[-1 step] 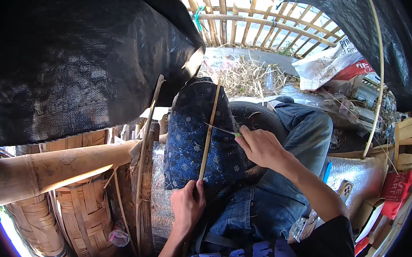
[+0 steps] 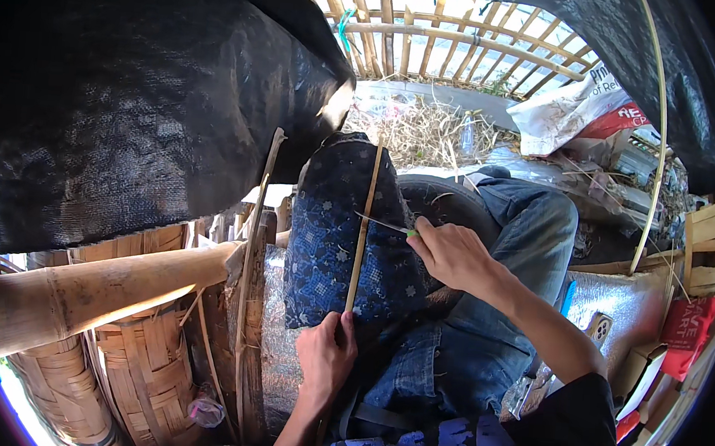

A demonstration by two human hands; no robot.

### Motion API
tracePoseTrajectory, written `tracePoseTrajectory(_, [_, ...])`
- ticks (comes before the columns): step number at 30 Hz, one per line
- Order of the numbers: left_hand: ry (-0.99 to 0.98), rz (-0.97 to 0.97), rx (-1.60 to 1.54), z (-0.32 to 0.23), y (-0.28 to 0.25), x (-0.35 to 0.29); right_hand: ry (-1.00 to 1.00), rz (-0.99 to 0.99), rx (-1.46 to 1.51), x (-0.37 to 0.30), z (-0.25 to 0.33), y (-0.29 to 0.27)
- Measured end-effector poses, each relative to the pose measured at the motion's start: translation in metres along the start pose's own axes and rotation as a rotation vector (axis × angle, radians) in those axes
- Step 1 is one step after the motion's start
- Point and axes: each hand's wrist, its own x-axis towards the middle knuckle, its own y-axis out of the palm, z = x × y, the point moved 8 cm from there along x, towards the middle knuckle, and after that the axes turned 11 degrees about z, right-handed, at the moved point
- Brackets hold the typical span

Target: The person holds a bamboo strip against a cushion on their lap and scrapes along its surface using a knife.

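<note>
A thin bamboo strip (image 2: 363, 236) lies lengthwise over a blue patterned cloth (image 2: 314, 253) spread across my left leg. My left hand (image 2: 328, 352) pinches the strip's near end between thumb and finger. In my right hand (image 2: 454, 259) is a knife (image 2: 385, 223) with a narrow blade and a green bit at the handle. Its blade crosses the strip at about mid-length; whether it cuts into the strip I cannot tell. The rest of the handle is hidden inside my closed fingers.
On the left are a thick bamboo pole (image 2: 104, 284), woven bamboo baskets (image 2: 144, 374) and a hanging black tarp (image 2: 133, 116). Shavings (image 2: 422, 132) lie in a heap ahead, before a slatted bamboo fence (image 2: 453, 39). At right are a phone (image 2: 599, 327) and a red packet (image 2: 688, 333).
</note>
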Motion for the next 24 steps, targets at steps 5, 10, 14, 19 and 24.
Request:
tracePoseTrajectory(5, [0.028, -0.032, 0.016, -0.001, 0.001, -0.002, 0.072, 0.046, -0.097, 0.012, -0.001, 0.017])
tracePoseTrajectory(10, [0.003, 0.036, -0.009, -0.006, -0.004, 0.0, 0.175, -0.126, 0.038, 0.025, -0.023, -0.009])
tracePoseTrajectory(14, [0.023, 0.029, 0.015, -0.002, -0.004, 0.002, 0.089, -0.233, 0.26, 0.016, -0.012, -0.027])
tracePoseTrajectory(19, [0.009, 0.097, -0.073, 0.005, 0.001, 0.009, 0.0, -0.189, 0.253, 0.006, -0.004, -0.012])
tracePoseTrajectory(24, [0.02, 0.086, -0.006, 0.008, 0.009, 0.007, -0.042, -0.13, 0.092, 0.001, 0.01, -0.002])
